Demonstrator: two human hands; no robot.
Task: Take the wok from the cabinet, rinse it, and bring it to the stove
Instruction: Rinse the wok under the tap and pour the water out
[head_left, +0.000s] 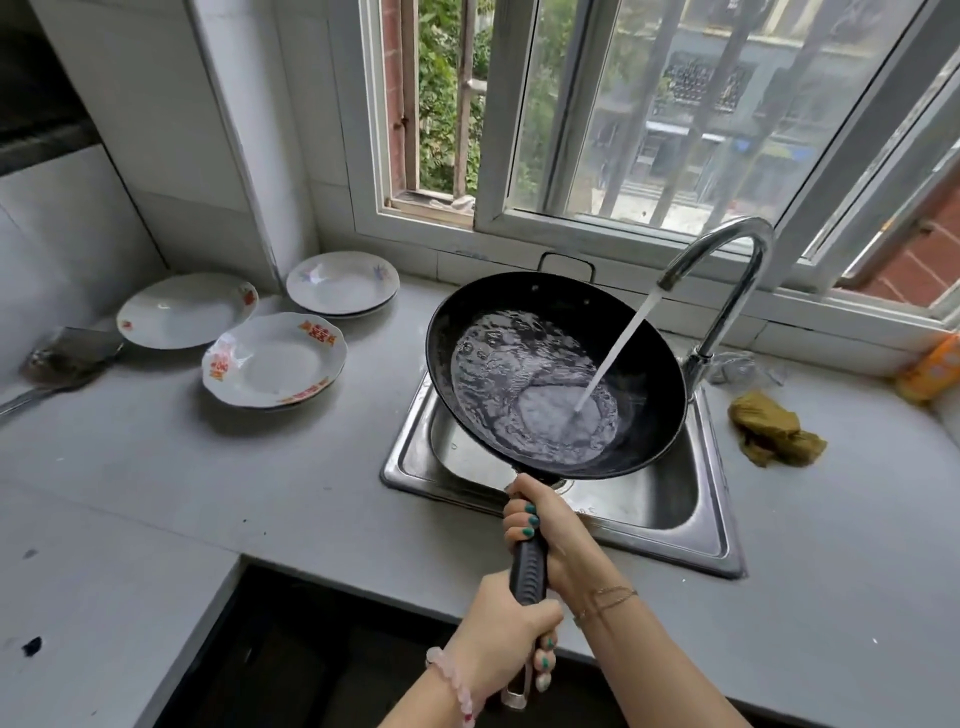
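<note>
Left hand: your left hand (511, 642) is wrapped round the near end of the handle (529, 569), fingers curled under, with a pink bead bracelet at the wrist.
Right hand: your right hand (545, 525) grips the same handle farther up, just short of the bowl, fingers closed round it.
Wok: the black wok (655, 410) is held above the sink (691, 525), tilted a little, with water pooled in its bottom.
Faucet: the chrome gooseneck faucet (727, 260), far right of the sink, is running; its stream (618, 348) lands inside the wok.
Counter: the grey counter (260, 478) surrounds the sink.
Plates: three white patterned plates sit far left of the sink, one far (340, 283), one left (184, 312), one nearer (272, 361).
Utensil: a metal spatula (72, 356) lies at the left edge, beside the left plate.
Cloth: an olive rag (774, 428) is crumpled on the counter right of the sink.
Package: an orange packet (932, 369) lies at the far right, under the window (675, 130).
</note>
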